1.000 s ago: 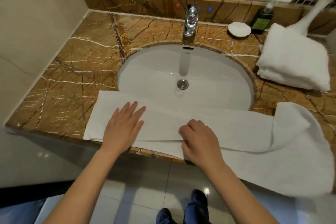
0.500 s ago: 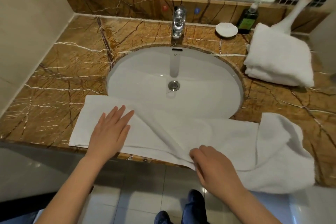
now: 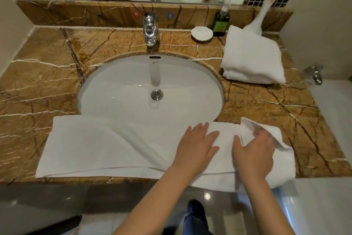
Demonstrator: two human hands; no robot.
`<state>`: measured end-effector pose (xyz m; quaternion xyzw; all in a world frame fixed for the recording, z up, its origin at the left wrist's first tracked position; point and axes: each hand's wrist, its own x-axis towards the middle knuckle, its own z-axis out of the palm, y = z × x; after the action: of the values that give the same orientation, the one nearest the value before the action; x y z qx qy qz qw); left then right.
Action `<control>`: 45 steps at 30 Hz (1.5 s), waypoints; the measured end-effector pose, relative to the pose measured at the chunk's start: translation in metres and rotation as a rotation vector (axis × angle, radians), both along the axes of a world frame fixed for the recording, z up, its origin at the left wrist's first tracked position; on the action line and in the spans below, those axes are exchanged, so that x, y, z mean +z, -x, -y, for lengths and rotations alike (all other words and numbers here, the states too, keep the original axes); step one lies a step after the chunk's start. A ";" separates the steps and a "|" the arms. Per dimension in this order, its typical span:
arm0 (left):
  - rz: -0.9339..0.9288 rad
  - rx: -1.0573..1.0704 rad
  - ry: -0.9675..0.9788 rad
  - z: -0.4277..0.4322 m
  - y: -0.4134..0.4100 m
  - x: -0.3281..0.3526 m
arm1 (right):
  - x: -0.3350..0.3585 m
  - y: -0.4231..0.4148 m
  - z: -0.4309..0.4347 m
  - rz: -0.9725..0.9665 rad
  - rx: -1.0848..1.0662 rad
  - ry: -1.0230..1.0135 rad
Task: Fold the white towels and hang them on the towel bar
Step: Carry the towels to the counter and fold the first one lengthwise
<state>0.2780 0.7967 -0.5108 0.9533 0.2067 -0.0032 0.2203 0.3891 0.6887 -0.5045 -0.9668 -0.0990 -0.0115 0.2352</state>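
Note:
A long white towel [image 3: 99, 143] lies flat along the front of the brown marble counter [image 3: 38, 86], partly over the sink's near rim. My left hand [image 3: 196, 145] rests flat on it with straight fingers, right of the middle. My right hand [image 3: 255, 152] grips the towel's right end, which is turned up and over toward the left. A second white towel [image 3: 251, 57] sits folded at the back right of the counter. No towel bar shows in this view.
The white sink [image 3: 118, 90] with a chrome tap [image 3: 150, 30] fills the counter's middle. A soap dish [image 3: 202, 33], a dark soap bottle [image 3: 221, 22] and a white vase [image 3: 257, 23] stand at the back right. A mirror is behind. The floor and my shoe are below.
My left hand has slid right along the towel from its left part to beside my right hand. My right hand has moved right and taken the towel's right end, lifting it over.

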 end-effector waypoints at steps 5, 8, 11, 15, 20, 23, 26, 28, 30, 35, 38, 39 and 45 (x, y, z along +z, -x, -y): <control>-0.051 -0.004 -0.130 0.005 -0.003 -0.024 | -0.021 -0.001 0.002 0.145 0.074 -0.055; -0.045 0.079 -0.177 0.003 -0.005 -0.027 | -0.021 -0.014 -0.010 0.131 0.152 -0.163; -0.064 0.155 -0.165 -0.002 -0.008 -0.028 | -0.017 -0.026 -0.025 0.106 0.221 -0.268; -0.051 0.200 -0.160 -0.006 -0.006 -0.027 | -0.011 -0.030 -0.032 0.009 0.163 -0.458; 0.002 0.194 -0.142 -0.002 -0.007 -0.023 | -0.004 -0.025 -0.004 0.041 -0.065 -0.654; 0.012 0.183 -0.142 0.000 -0.007 -0.020 | -0.010 -0.016 0.022 -0.022 -0.203 -0.726; 0.062 0.153 -0.149 0.001 -0.006 -0.014 | -0.019 -0.015 0.043 -0.215 -0.309 -0.704; 0.122 0.093 -0.139 0.004 -0.003 -0.011 | -0.018 -0.027 0.052 -0.345 -0.300 -0.732; 0.174 0.003 -0.145 0.008 -0.001 -0.010 | -0.014 -0.045 0.056 -0.472 -0.333 -0.821; 0.311 -0.237 -0.221 0.050 -0.013 -0.015 | -0.015 -0.072 0.048 -0.594 -0.345 -0.952; 0.220 -0.310 -0.186 0.065 -0.022 -0.019 | -0.013 -0.083 0.032 -0.590 -0.255 -0.929; 0.174 -0.323 -0.199 0.066 -0.024 -0.021 | -0.010 -0.087 0.026 -0.596 -0.231 -0.922; 0.145 -0.341 -0.229 0.070 -0.038 -0.020 | -0.003 -0.097 0.014 -0.608 -0.190 -0.859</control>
<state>0.3164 0.7267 -0.5304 0.9909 0.0251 0.0518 0.1214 0.4860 0.6746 -0.5078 -0.7481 0.0751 0.2083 0.6256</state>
